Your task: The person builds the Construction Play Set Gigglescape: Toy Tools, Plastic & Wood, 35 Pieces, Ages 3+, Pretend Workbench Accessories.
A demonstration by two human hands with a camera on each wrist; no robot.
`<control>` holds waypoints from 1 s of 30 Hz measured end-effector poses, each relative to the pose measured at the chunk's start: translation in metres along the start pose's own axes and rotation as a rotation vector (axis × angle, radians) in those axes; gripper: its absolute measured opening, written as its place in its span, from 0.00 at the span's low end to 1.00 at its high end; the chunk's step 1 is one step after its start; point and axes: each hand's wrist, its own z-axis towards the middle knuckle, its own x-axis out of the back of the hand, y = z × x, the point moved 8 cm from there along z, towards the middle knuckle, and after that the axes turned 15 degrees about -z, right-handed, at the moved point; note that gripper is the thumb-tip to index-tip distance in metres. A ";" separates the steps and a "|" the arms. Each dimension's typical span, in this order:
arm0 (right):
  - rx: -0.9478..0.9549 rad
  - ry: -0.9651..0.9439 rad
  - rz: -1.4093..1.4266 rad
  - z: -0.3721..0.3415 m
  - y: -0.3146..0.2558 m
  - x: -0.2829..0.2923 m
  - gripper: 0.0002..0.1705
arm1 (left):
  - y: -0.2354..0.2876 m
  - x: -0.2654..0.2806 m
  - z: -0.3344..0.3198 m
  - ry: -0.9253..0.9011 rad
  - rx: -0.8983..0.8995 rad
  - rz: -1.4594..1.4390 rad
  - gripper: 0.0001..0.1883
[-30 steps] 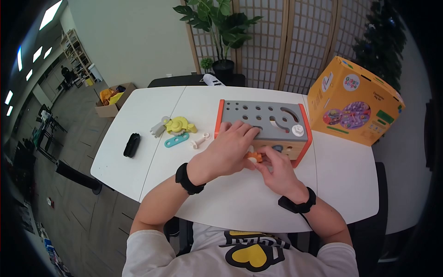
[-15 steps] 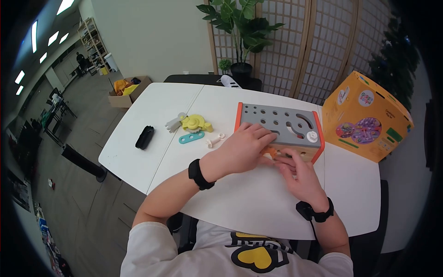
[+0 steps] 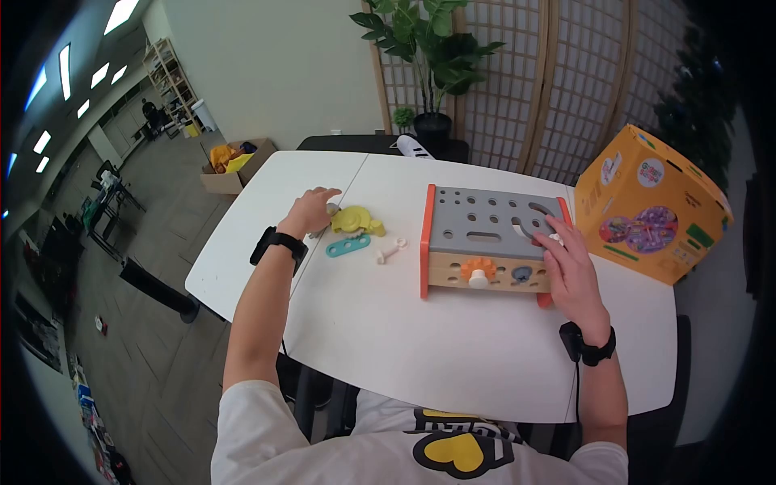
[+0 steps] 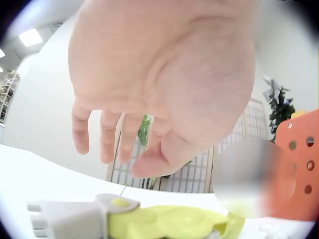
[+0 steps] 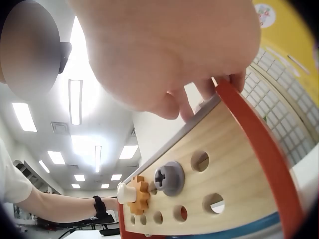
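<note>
My left hand (image 3: 309,212) is over the grey piece and the yellow toy piece (image 3: 352,219); in the left wrist view the hand (image 4: 164,74) holds nothing, fingers hanging apart above the grey piece (image 4: 75,219). At the right end of the grey-topped wooden toy box (image 3: 461,212), my right hand (image 3: 575,279) rests its fingers near a white knob. On the box's front sits an orange gear (image 3: 478,265) with a white bolt (image 3: 478,280) at its centre. Beside it is a grey-blue screw head (image 3: 522,275), seen as a grey slotted screw (image 5: 169,178) in the right wrist view.
A teal strip (image 3: 347,246) and a pale bolt (image 3: 390,251) lie between the yellow piece and the toy box. Behind the box at the right stands a large orange carton (image 3: 655,202). A potted plant (image 3: 432,125) is beyond the table (image 3: 404,356).
My left hand has left the box front and moved left to the grey and yellow pieces. My right hand has moved from the gear to the box's right end, uncovering the gear.
</note>
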 end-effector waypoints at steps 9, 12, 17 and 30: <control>0.052 -0.037 0.041 -0.003 -0.005 -0.003 0.19 | 0.003 -0.005 0.009 -0.016 0.036 0.190 0.23; 0.061 -0.031 0.051 -0.002 -0.005 -0.004 0.20 | 0.027 0.026 0.009 0.122 0.003 0.218 0.18; 0.074 -0.039 0.054 -0.001 -0.006 -0.004 0.18 | 0.089 0.082 0.006 0.382 -0.208 -0.018 0.20; 0.119 -0.076 0.071 -0.002 -0.008 -0.004 0.14 | 0.225 0.067 -0.047 0.066 -0.520 -1.064 0.23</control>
